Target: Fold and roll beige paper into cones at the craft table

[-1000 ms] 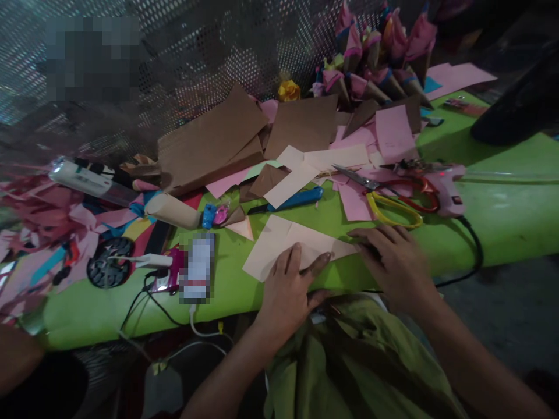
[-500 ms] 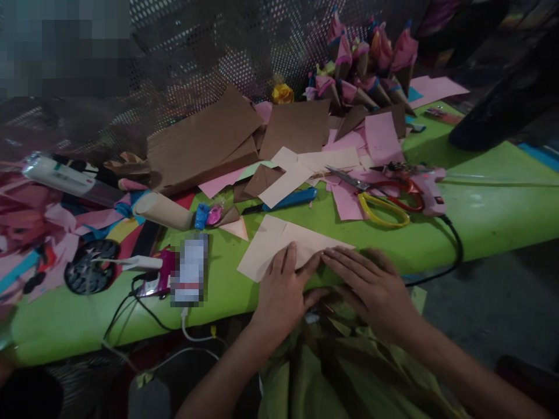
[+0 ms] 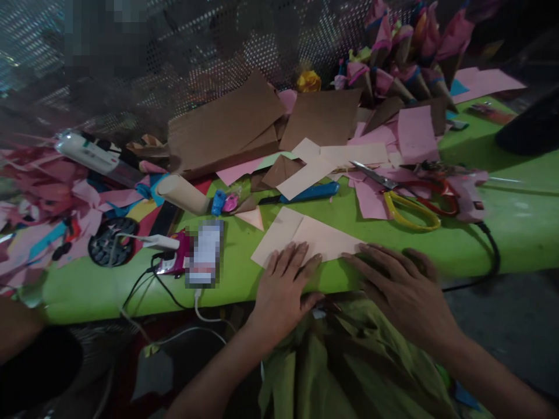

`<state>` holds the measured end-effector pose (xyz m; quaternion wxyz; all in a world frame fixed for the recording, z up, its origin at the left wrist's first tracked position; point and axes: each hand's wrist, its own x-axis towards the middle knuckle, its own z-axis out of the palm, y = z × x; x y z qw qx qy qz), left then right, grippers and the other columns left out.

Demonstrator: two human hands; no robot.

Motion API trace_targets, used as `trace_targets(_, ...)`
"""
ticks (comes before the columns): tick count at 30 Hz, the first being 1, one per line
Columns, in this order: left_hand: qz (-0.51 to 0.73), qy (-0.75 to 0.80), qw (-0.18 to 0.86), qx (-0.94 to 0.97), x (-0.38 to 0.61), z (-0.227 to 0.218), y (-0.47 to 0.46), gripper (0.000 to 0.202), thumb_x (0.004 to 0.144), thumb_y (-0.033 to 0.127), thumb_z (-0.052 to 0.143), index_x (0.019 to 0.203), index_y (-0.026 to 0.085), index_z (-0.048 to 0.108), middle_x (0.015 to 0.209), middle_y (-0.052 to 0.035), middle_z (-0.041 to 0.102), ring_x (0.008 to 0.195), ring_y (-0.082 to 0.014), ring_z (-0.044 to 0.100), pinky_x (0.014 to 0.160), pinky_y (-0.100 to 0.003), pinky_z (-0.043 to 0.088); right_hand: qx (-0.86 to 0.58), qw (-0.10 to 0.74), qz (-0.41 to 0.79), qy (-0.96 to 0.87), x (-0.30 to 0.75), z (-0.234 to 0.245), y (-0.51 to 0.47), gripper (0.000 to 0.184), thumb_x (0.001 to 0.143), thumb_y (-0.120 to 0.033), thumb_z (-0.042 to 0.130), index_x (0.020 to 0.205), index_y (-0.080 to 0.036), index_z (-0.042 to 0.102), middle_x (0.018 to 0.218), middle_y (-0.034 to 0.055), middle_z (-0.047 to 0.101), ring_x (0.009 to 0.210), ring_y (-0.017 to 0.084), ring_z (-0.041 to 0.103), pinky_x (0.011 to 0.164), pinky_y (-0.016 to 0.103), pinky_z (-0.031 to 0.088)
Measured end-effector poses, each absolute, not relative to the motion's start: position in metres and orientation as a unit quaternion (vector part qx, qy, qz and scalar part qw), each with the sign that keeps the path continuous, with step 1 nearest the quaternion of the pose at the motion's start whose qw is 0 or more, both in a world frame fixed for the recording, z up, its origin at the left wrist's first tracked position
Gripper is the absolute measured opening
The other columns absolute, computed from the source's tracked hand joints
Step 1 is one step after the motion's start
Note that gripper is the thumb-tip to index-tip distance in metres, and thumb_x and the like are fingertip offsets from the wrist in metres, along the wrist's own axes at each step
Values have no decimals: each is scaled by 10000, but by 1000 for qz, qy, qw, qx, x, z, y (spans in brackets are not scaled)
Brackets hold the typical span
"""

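Observation:
A pale pink sheet of paper (image 3: 301,231), partly folded over, lies flat at the near edge of the green-covered table. My left hand (image 3: 283,291) rests on its lower left part with the fingers spread. My right hand (image 3: 397,285) is laid out flat, its fingertips at the paper's right corner. Beyond the sheet are a blue utility knife (image 3: 312,192) and a small pale paper triangle (image 3: 250,217). Scissors (image 3: 410,210) with yellow and red handles lie to the right, beside a pink glue gun (image 3: 468,196).
Brown cardboard (image 3: 222,128) and paper pieces lie along the back. Wrapped pink paper flowers (image 3: 402,52) stand at the back right. A phone (image 3: 205,254) and black spool (image 3: 112,241) are on the left, with cables hanging over the front edge. A dark rounded object (image 3: 530,125) stands far right.
My head view has shifted, so the table appears farther right. My right hand has moved outward along the paper, widening the gap between my hands. The left fingers are more spread.

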<state>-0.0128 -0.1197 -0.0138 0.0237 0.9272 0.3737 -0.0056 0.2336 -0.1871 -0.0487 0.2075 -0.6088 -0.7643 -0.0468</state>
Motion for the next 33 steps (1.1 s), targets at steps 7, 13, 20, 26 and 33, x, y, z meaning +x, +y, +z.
trace_targets(7, -18, 413, 22, 910, -39, -9, -129, 623, 1034, 483, 414, 1602, 249, 314, 1623, -44, 432, 1510, -245, 383, 1264, -538, 233, -607, 205, -39, -766, 234, -51, -190, 463, 1015, -269, 515, 1474, -324, 523, 1423, 91, 638, 1267, 296, 597, 1103, 519, 319)
trace_targets(13, -17, 453, -2, 891, -68, -8, -143, 605, 1030, 413, 449, 1594, 224, 339, 1582, -71, 481, 1488, -257, 426, 1276, -551, 198, -603, 212, -41, -768, 235, -55, -190, 483, 1013, -286, 518, 1495, -315, 494, 1412, 104, 637, 1253, 314, 604, 1105, 532, 322)
trace_targets(20, 67, 482, -9, 873, -75, -19, -154, 536, 1017, 354, 482, 1534, 219, 450, 1557, -82, 520, 1476, -262, 445, 1277, -539, 193, -595, 231, -77, -766, 238, -64, -192, 469, 990, -252, 576, 1451, -315, 523, 1334, 107, 665, 1204, 317, 615, 1074, 519, 384)
trace_targets(26, 136, 462, -24, 876, -67, -24, -163, 476, 1003, 302, 514, 1475, 244, 523, 1521, -72, 568, 1454, -258, 467, 1269, -498, 222, -570, 303, -112, -756, 231, -68, -203, 323, 940, -267, 687, 1258, -319, 665, 993, 45, 719, 917, 244, 655, 1025, 469, 411)
trace_targets(33, 108, 441, 24, 891, -47, -20, -158, 475, 1013, 352, 509, 1481, 271, 514, 1551, -64, 534, 1420, -269, 483, 1240, -536, 270, -525, 322, -95, -782, 227, -63, -201, 266, 933, -126, 666, 1150, -272, 713, 951, 34, 751, 833, 186, 657, 855, 367, 452)
